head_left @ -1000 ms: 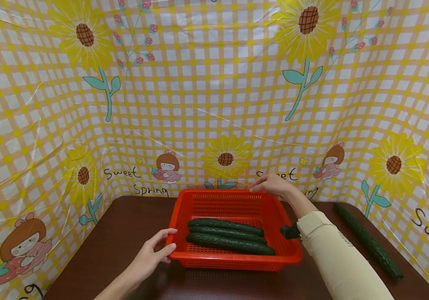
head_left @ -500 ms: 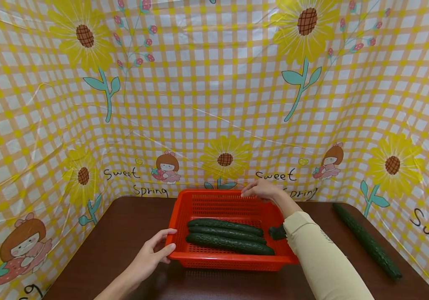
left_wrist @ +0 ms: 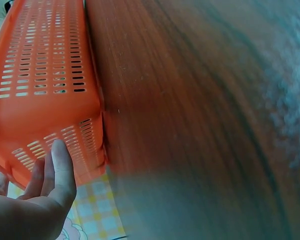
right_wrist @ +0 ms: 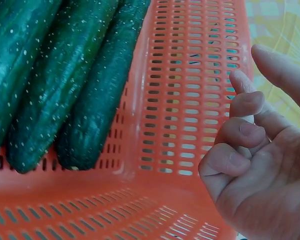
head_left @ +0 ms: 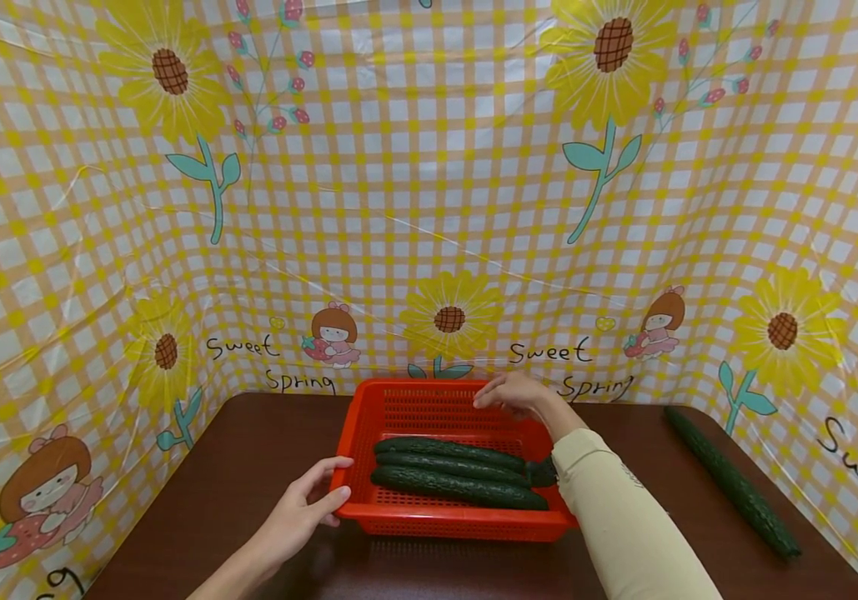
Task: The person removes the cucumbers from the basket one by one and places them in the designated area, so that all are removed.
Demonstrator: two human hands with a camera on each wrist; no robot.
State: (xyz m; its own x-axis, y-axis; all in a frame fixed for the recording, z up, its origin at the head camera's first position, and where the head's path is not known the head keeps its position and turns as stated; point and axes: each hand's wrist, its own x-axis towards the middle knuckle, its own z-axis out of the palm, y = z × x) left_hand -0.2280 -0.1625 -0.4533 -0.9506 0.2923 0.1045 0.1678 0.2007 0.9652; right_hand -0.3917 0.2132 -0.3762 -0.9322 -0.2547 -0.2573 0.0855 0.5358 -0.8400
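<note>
A red plastic basket (head_left: 459,517) with slotted walls stands on the table. Inside lie three dark green cucumbers (head_left: 462,490), side by side. My left hand (head_left: 307,498) grips the basket's left end, with thumb and fingers at the rim; in the left wrist view its fingers (left_wrist: 62,162) lie against the slotted wall. Over the basket's far right part is my right hand (head_left: 520,394), holding nothing. The right wrist view shows that hand's fingers (right_wrist: 242,132) loosely bent, apart from the cucumbers (right_wrist: 97,100). My right forearm hides the basket's right end.
Another cucumber (head_left: 732,483) lies on the dark brown table (head_left: 248,442), near its right edge. A checked cloth (head_left: 429,208) with sunflowers hangs at the back and both sides. My right sleeve (head_left: 624,517) crosses the table's front right.
My right hand has moved left and slightly down, from the back right rim to over the basket. The left hand, the basket and the cucumbers stay in place.
</note>
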